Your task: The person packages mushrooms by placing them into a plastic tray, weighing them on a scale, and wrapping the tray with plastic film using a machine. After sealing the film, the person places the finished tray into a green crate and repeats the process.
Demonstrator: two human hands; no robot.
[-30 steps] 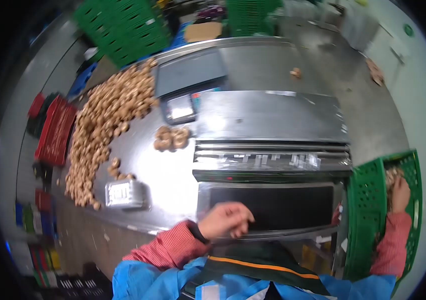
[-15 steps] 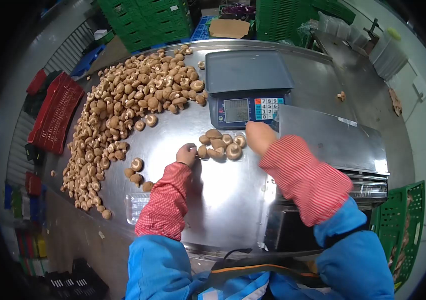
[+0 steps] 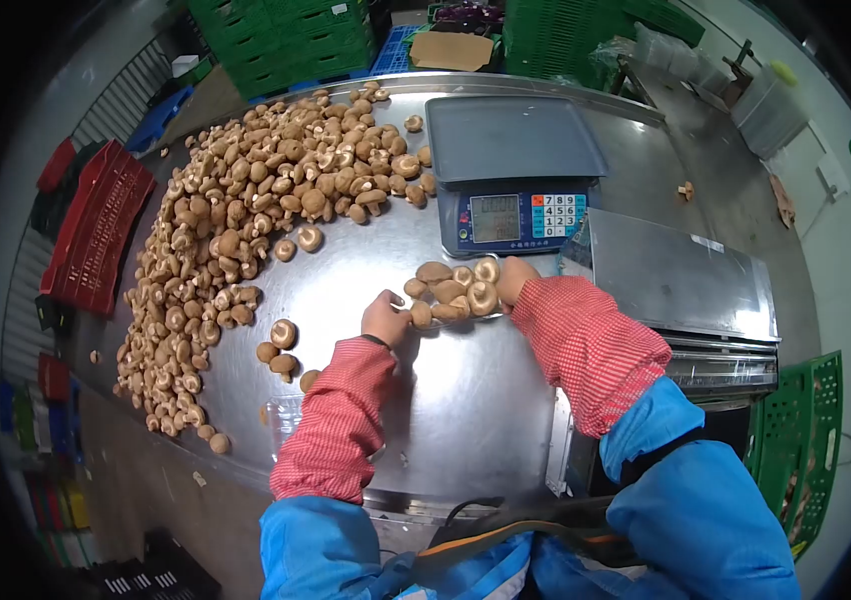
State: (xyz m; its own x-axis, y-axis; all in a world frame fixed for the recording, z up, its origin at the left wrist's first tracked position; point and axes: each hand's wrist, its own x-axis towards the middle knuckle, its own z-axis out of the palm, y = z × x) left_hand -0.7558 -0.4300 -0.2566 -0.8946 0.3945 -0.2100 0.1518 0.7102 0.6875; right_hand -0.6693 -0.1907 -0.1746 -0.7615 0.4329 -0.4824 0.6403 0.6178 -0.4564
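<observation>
A small bunch of mushrooms (image 3: pixel 451 290) is flanked by both hands on the steel table (image 3: pixel 446 400). The left hand (image 3: pixel 386 318) is set against the bunch's near-left edge, its fingers curled in narrowly and touching the nearest mushroom; whether that mushroom is actually gripped cannot be told. The right hand (image 3: pixel 514 278) is pressed to the opposite edge, its fingers bent and cupped against the caps, and most of them are hidden behind the bunch, so a grip cannot be told there either. The bunch is thus found between the two sets of fingertips, touching both. Just beyond the right fingers a scale (image 3: pixel 516 170) is seen, with its display and keypad turned towards the person. To the outside of the right hand, near the wrist, a steel machine (image 3: pixel 681 280) is placed. Away from the left fingers, on the far left, a big heap of mushrooms (image 3: pixel 246 220) is spread across the table, and a few loose mushrooms (image 3: pixel 281 350) are left near the left sleeve. A clear tray (image 3: pixel 281 415) is partly covered by that sleeve. A green crate (image 3: pixel 796 440) is seen well behind the right elbow.
</observation>
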